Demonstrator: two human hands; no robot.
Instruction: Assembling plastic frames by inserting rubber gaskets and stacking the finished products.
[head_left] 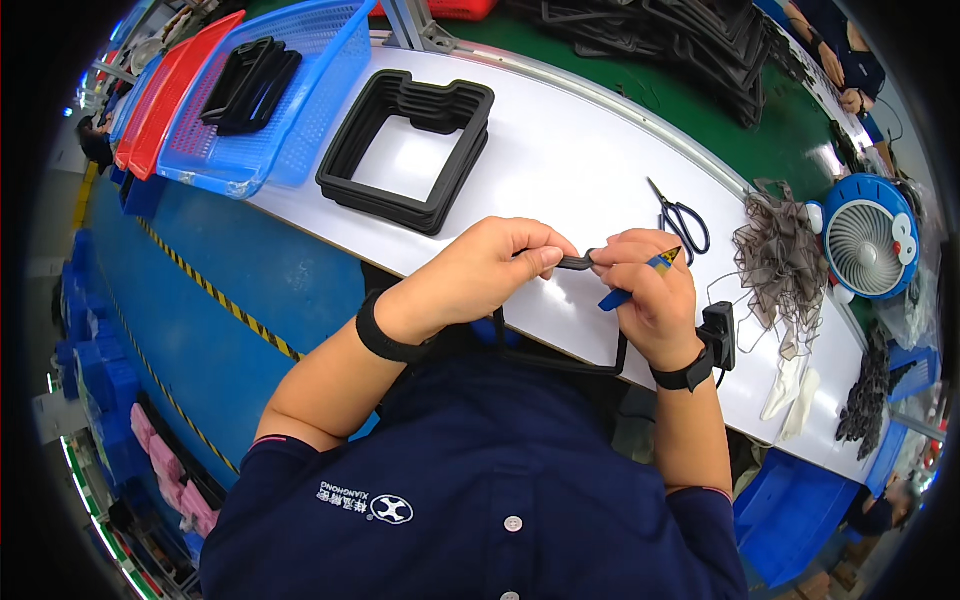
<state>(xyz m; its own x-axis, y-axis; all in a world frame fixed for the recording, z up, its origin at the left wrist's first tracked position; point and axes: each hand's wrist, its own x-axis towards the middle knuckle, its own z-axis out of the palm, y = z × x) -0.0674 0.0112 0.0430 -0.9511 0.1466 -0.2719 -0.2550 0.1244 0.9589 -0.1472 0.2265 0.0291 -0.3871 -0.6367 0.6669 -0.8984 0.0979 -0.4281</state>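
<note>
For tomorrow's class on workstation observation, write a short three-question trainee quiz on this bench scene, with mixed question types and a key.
1. True or false: the left hand pinches the black rubber frame.
2. What does the right hand hold besides the frame? A) scissors B) a small blue-handled tool C) a fan
3. Fill in: the stack of black frames lies on the ____ table.

Key: 1 true; 2 B, the blue-handled tool, since the scissors lie on the table; 3 white.
</note>
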